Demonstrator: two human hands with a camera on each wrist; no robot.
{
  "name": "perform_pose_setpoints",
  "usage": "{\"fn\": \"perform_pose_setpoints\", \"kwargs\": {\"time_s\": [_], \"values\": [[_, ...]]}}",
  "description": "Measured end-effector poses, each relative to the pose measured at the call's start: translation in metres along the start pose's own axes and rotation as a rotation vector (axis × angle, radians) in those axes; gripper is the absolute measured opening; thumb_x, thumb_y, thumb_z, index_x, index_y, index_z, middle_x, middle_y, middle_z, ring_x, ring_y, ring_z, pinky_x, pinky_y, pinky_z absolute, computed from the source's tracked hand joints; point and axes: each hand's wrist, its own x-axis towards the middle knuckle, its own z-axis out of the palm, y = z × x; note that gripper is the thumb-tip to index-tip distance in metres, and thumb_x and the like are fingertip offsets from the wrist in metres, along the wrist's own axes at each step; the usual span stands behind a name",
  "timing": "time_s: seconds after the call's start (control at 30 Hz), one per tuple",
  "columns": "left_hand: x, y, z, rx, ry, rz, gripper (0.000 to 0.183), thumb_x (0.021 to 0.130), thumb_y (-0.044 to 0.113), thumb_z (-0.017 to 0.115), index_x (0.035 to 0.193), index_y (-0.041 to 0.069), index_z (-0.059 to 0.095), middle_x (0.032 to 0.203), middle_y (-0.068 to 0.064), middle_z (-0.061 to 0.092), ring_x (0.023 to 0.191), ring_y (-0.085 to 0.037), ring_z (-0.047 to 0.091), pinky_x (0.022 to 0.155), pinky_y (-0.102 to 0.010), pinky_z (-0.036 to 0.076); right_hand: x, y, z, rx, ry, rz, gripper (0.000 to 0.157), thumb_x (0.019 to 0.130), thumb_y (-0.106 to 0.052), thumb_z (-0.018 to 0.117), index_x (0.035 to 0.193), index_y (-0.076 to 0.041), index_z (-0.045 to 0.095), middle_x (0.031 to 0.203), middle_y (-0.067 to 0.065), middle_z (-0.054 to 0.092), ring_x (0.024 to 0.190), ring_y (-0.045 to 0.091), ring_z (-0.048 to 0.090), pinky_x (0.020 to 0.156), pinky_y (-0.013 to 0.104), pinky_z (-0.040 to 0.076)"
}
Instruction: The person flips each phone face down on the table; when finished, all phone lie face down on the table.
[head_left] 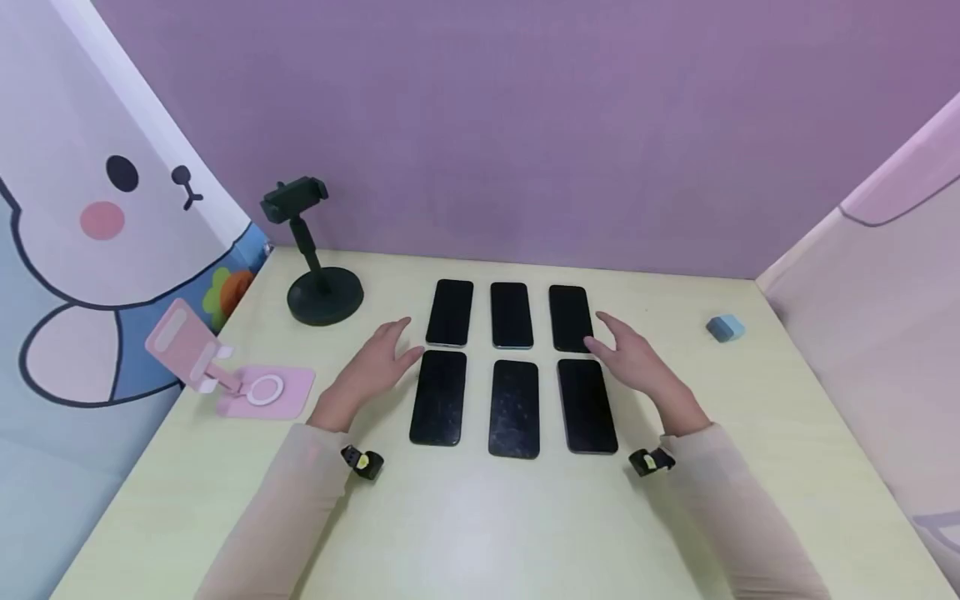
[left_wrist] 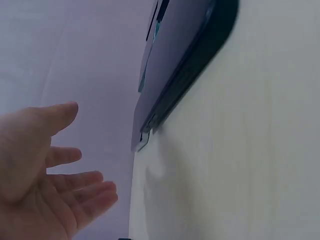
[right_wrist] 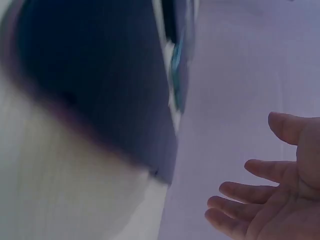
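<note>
Several dark smartphones lie flat on the table in two rows of three. My left hand (head_left: 378, 367) hovers just left of the back-left phone (head_left: 450, 312) and the front-left phone (head_left: 438, 397), fingers spread and nothing held. Over on the right, my right hand (head_left: 633, 357) is beside the back-right phone (head_left: 571, 318) and above the front-right phone (head_left: 587, 406), its fingers also apart and holding nothing. Between them lie the back-middle phone (head_left: 512, 315) and the front-middle phone (head_left: 514, 408). Both wrist views show relaxed fingers clear of the phone edges.
A black phone stand (head_left: 322, 293) with a clamp top stands at the back left. In front of it is a pink folding stand (head_left: 300, 392) with a white ring. A small blue block (head_left: 725, 327) lies at the right. A purple backdrop (head_left: 525, 125) rises behind the table.
</note>
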Motion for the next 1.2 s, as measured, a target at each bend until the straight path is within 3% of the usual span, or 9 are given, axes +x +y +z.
{"fn": "perform_pose_setpoints", "kwargs": {"time_s": [0.27,0.73,1.0,1.2], "values": [[-0.007,0.004,0.004,-0.126,0.018,-0.021,0.057,0.100,0.028,0.055,0.145,-0.003,0.038,0.137,-0.026,0.048,0.116,-0.038,0.054,0.096,-0.050,0.043,0.005,-0.045,0.026,0.079,0.002,-0.070,0.059,0.103,-0.029,0.051,0.150,0.001,0.031,0.147,0.028,0.036,0.130,0.044,0.040,0.103,0.055,0.034],[-0.009,-0.006,0.019,-0.195,0.027,0.002,0.043,0.096,0.016,0.062,0.132,-0.006,0.052,0.114,-0.024,0.062,0.102,-0.036,0.063,0.082,-0.045,0.051,0.027,-0.111,0.097,0.164,-0.130,-0.075,0.050,0.100,-0.021,0.057,0.145,-0.005,0.043,0.135,0.019,0.053,0.116,0.028,0.058,0.091,0.041,0.049],[-0.008,-0.007,0.022,-0.268,0.007,0.033,0.040,0.094,0.022,0.065,0.125,-0.003,0.057,0.106,-0.020,0.064,0.092,-0.030,0.065,0.075,-0.039,0.052,0.035,-0.126,0.121,0.164,-0.177,-0.011,0.046,0.097,-0.023,0.061,0.139,-0.007,0.051,0.113,0.014,0.064,0.096,0.024,0.063,0.080,0.038,0.051],[-0.006,-0.003,0.025,-0.243,-0.023,-0.033,0.037,0.093,0.012,0.065,0.126,-0.005,0.058,0.109,-0.020,0.064,0.097,-0.032,0.064,0.082,-0.043,0.051,0.041,-0.126,0.128,0.234,-0.188,0.054,0.040,0.096,-0.015,0.063,0.134,-0.005,0.056,0.102,0.012,0.065,0.078,0.018,0.064,0.069,0.032,0.052]]}}
